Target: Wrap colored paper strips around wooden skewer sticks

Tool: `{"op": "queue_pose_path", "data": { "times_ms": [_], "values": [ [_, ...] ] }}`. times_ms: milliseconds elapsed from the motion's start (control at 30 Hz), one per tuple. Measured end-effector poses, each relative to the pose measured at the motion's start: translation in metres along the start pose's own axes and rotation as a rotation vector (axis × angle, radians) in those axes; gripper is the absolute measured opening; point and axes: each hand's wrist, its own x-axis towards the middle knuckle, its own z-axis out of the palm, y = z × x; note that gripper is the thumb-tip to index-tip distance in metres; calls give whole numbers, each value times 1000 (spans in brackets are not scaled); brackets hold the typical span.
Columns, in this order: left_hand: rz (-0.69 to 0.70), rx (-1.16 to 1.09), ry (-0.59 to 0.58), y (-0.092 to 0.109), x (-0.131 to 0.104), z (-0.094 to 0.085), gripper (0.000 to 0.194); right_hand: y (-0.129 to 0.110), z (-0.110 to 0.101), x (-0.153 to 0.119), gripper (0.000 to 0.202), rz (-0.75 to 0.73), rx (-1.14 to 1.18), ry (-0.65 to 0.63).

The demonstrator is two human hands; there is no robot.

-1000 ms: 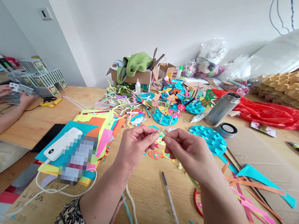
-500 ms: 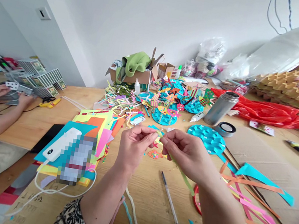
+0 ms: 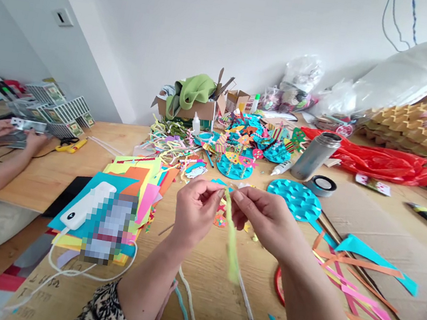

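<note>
A narrow yellow-green paper strip (image 3: 231, 242) hangs down between my hands, its lower part blurred by motion. My left hand (image 3: 197, 206) pinches its upper end between thumb and forefinger. Close against that end, the thumb and forefinger of my right hand (image 3: 264, 215) are pressed together on the strip. A thin brownish stick (image 3: 166, 229) shows beside my left wrist; I cannot tell whether it is held. Just beyond my fingers, partly covered, lies an orange paper fish (image 3: 220, 220). Below the hands is a pen (image 3: 246, 296), partly behind the strip.
Colored paper sheets (image 3: 130, 169), a white power bank (image 3: 90, 205) and its cable are left. Paper strips (image 3: 373, 304) and a blue textured disc (image 3: 295, 199) lie right, near a steel flask (image 3: 316, 155). Paper crafts are heaped behind. Another person's hands (image 3: 34, 140) hold small parts at far left.
The strip has swung from under my right hand to hang between both hands. My left hand has shifted slightly right. The stick by my left wrist has come into view.
</note>
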Motion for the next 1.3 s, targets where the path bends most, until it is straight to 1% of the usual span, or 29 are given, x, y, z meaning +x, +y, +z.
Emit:
{"op": "queue_pose_path", "data": {
  "times_ms": [67, 167, 233, 333, 400, 500, 633, 700, 767, 867, 933, 1000, 1067, 1167, 1300],
  "values": [
    [-89, -86, -10, -1, 4, -2, 10, 3, -3, -1, 33, -34, -56, 37],
    [-212, -174, -30, -2, 8, -5, 13, 9, -6, -1, 19, -127, -226, 147],
    [-292, -235, -46, -3, 10, -6, 16, 12, -7, -1, 17, -237, -389, 195],
    [-350, -298, -68, -4, 10, -7, 18, 14, -6, 1, 19, -454, -574, 192],
    [-341, -301, -79, -5, 9, -6, 19, 15, -4, 2, 18, -570, -632, 180],
    [-290, -258, -89, -7, 7, -3, 17, 17, -3, 3, 18, -658, -693, 195],
    [-111, -91, -95, -9, 3, 2, 8, 19, -6, 5, 17, -698, -755, 181],
    [-52, 18, -134, -10, 2, 3, 8, 21, -9, 7, 15, -676, -744, 183],
    [-47, 93, -192, -11, 0, 4, 11, 24, -11, 10, 14, -598, -684, 187],
    [-69, 116, -244, -12, -1, 5, 12, 28, -12, 13, 12, -357, -498, 180],
    [-73, 116, -251, -12, -1, 5, 11, 31, -13, 14, 14, -184, -377, 162],
    [-70, 121, -251, -11, -1, 5, 12, 31, -13, 15, 20, -79, -300, 141],
    [-79, 111, -256, -10, -1, 5, 12, 30, -15, 14, 24, -40, -252, 130],
    [-127, 31, -290, -7, 0, 5, 11, 25, -16, 12, 27, -31, -216, 133],
    [-162, -63, -292, 0, 1, 5, 18, 19, -18, 8, 29, -23, -159, 112]
  ]
}}
